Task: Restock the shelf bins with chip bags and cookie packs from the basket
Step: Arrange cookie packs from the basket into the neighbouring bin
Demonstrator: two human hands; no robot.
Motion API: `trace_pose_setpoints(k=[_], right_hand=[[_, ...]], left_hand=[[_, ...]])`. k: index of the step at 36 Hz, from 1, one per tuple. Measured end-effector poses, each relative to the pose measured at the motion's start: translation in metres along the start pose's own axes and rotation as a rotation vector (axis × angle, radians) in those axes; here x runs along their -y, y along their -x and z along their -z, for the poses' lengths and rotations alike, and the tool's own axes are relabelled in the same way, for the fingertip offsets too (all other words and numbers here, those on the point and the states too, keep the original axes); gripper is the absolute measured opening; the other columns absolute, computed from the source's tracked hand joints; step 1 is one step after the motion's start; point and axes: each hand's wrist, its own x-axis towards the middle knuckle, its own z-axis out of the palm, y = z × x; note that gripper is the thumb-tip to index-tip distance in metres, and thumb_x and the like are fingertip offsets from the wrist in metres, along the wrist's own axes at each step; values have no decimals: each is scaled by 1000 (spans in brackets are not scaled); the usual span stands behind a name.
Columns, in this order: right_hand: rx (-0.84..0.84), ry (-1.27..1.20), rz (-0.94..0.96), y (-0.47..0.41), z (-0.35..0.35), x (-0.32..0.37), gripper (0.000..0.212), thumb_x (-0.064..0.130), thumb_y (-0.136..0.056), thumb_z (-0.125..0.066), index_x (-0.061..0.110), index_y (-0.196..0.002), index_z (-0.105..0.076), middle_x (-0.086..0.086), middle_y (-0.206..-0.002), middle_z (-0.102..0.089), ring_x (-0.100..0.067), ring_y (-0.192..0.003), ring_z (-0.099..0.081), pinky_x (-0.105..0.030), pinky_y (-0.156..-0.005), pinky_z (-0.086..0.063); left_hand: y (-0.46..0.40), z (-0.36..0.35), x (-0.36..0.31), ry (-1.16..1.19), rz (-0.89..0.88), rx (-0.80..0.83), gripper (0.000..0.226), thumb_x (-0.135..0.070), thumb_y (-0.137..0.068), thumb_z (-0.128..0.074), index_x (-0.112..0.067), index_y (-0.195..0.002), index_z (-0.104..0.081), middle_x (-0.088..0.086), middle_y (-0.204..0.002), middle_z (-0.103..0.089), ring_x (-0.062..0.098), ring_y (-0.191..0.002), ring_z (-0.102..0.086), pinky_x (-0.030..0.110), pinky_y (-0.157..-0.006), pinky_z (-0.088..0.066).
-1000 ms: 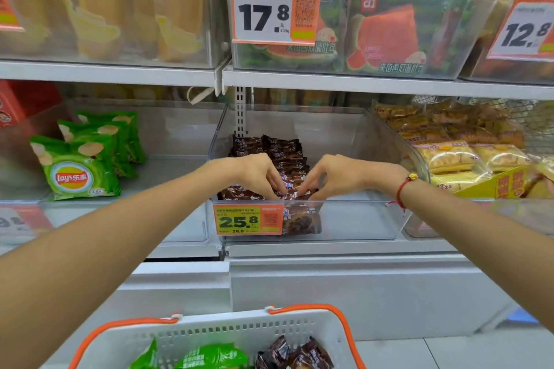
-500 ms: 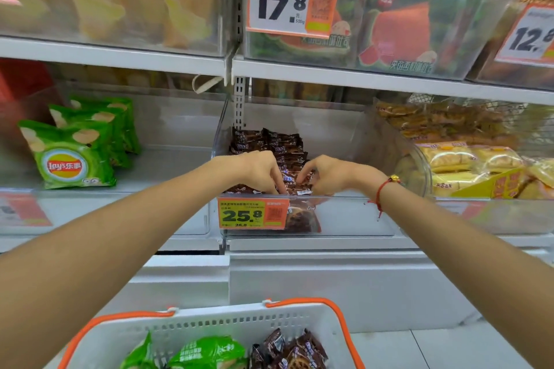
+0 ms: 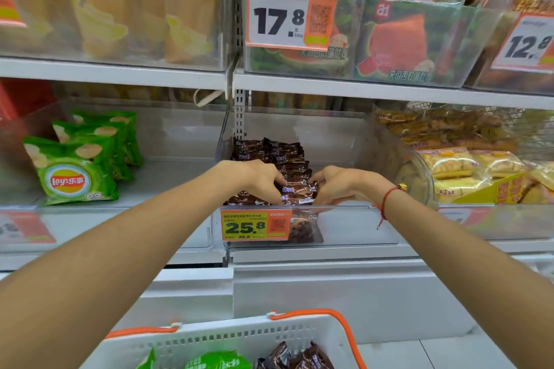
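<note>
Both my hands reach into the clear middle shelf bin [image 3: 359, 228]. Brown cookie packs [image 3: 278, 153] lie stacked in its left part. My left hand [image 3: 254, 180] and my right hand [image 3: 341, 186] pinch the front packs [image 3: 296, 192] from either side, fingertips on the wrappers. Green chip bags [image 3: 75, 171] stand in the bin to the left. Below, the white basket [image 3: 239, 335] with orange handles holds green chip bags [image 3: 215, 361] and brown cookie packs [image 3: 302, 356].
A yellow 25.8 price tag [image 3: 254, 225] hangs on the middle bin's front. Yellow pastry packs [image 3: 461, 165] fill the bin to the right. The upper shelf [image 3: 359, 87] carries clear bins of watermelon-print bags and yellow bags. White floor tiles show at lower right.
My hands stay on the front cookie packs and spread slightly apart. The view has tilted a little, so the shelf sits lower and the basket shows more.
</note>
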Motion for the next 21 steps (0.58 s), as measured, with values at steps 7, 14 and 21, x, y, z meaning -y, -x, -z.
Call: trace_pose_setpoints(k=[7, 14, 21], right_hand=[[59, -76, 5, 12, 0, -2, 80, 11, -82, -74, 14, -149, -29, -6, -139, -49, -20, -111, -60, -31, -87, -56], [-228, -70, 177, 52, 0, -5, 45, 16, -87, -68, 14, -130, -56, -7, -134, -55, -23, -124, -50, -34, -97, -46], [-450, -70, 408, 122, -44, -3, 13, 14, -83, -72, 18, -95, -72, 5, -90, -66, -5, -83, -59, -23, -79, -49]], left_hand=[[10, -5, -2, 55, -4, -51, 56, -28, -94, -54, -28, -147, -34, 5, -143, -46, 25, -123, -48, 29, -95, -41], [53, -19, -13, 84, -50, -472, 39, -29, -92, -58, -30, -131, -54, -5, -132, -56, 18, -123, -48, 31, -90, -43], [131, -47, -41, 49, -101, -685, 27, -32, -91, -53, -35, -116, -62, -12, -120, -63, 14, -112, -56, 32, -81, -46]])
